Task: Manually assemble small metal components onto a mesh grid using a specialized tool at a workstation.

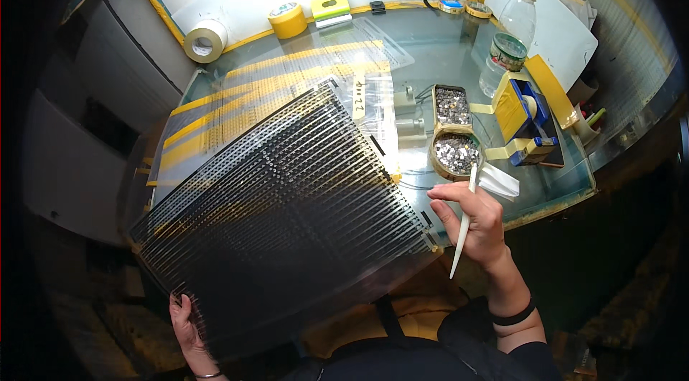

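My left hand grips the lower left edge of a large dark film sheet, patterned with rows of fine see-through slots. The sheet is tilted; its far part lies over the table and its near part reaches toward my body. My right hand is closed around a slim white pointed stick, held upright like a pen beside the sheet's right edge. Just beyond that hand is a round container of small shiny silver and dark bits. A rectangular container of similar bits stands behind it.
On the glass table, yellow-striped clear sheets lie beyond the dark one. A white tape roll and yellow tape roll stand at the back. Toward the right are a plastic bottle, a blue tape dispenser and folded white paper.
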### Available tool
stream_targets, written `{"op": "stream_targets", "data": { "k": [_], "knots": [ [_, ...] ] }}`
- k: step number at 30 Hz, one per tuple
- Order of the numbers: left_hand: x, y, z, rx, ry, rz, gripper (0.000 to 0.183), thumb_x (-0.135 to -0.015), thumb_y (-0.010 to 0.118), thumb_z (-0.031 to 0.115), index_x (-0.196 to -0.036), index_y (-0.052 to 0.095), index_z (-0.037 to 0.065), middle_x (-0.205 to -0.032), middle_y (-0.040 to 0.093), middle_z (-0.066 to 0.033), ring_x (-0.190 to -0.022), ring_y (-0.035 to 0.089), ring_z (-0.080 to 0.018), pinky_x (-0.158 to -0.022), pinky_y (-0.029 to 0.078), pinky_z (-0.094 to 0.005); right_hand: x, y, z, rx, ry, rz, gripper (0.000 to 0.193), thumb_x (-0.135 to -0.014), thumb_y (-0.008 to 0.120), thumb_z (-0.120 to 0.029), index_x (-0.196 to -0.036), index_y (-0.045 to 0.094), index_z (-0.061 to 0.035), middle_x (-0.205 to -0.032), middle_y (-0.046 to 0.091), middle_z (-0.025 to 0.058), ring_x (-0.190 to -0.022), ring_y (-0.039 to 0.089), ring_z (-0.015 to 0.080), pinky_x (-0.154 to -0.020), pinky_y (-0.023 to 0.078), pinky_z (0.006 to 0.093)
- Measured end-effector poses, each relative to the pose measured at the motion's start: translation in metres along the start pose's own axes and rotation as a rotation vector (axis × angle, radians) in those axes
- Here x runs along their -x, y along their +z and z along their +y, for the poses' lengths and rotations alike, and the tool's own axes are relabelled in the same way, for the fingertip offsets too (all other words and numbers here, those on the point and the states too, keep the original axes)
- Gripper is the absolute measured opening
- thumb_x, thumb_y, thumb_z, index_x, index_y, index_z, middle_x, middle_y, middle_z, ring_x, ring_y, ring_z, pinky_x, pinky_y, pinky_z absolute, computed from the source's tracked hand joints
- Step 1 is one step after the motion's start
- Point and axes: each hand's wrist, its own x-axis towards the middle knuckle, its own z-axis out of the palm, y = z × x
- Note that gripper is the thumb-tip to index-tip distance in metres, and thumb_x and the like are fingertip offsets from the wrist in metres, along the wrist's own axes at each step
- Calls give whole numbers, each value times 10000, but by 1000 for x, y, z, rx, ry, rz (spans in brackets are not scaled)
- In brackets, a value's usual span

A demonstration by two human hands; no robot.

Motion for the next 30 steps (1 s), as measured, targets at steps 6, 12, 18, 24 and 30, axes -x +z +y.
{"op": "stream_targets", "data": {
  "k": [6,12,18,24,30],
  "knots": [
    [0,-5,-3,10,35,-30,387,-961,593,85,-1321,477,-1,-1233,614,-121,-1056,630,-202,-914,522,-337,2,-1,2,11,-7,-3,206,-787,769,-28,-963,661,-37,-850,697,147,-746,683,318,-657,535,367],
    [-5,0,-6,19,52,-27,387,-956,604,91,-1315,488,5,-1235,615,-113,-1065,624,-203,-941,506,-342,0,-2,4,22,-3,-1,206,-779,770,-25,-955,665,-38,-854,698,144,-758,682,319,-666,537,371],
    [2,1,2,36,80,42,345,-945,566,1,-1285,517,32,-1235,603,-80,-1095,598,-182,-977,471,-322,-4,10,3,7,22,-21,203,-785,744,-8,-976,683,-34,-891,706,143,-810,683,326,-722,538,375],
    [-17,31,-26,-22,-94,79,207,-954,612,81,-1156,577,57,-964,607,0,-829,594,-105,-741,503,-263,9,-8,8,204,125,-54,291,-861,667,-33,-1147,620,-3,-1169,643,209,-1104,605,392,-960,458,424],
    [-2,32,-8,81,-185,-10,211,-958,608,97,-1162,584,49,-1118,653,-66,-961,668,-152,-805,569,-300,12,-9,8,65,266,-137,295,-928,617,-107,-1196,585,11,-1202,618,225,-1144,579,401,-998,426,427]
  ]
}}
